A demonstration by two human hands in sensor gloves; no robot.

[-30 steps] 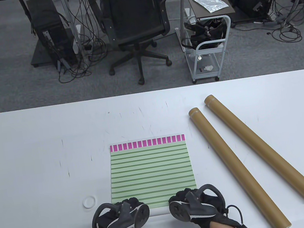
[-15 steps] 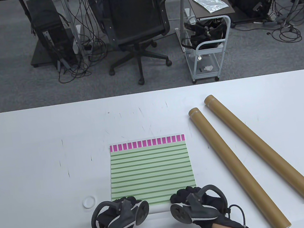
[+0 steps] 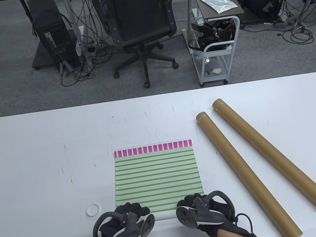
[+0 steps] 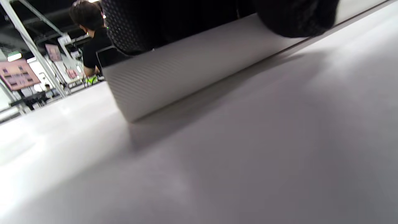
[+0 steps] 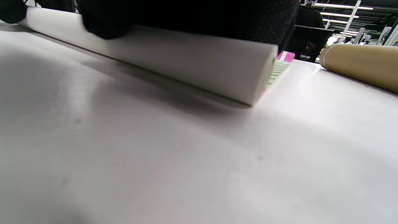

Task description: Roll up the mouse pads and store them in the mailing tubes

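Mouse pad: near edge rolled, left hand and right hand each grasping roll; advise even pressure, tight straight roll across counter.

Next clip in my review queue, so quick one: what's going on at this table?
A person in sensor gloves is rolling up a green-striped mouse pad from its near edge. The left hand and right hand both press on the white roll already formed there; most of the pad lies flat. Two brown mailing tubes lie untouched to the right, and a small white ring, perhaps a cap, sits left of the pad.
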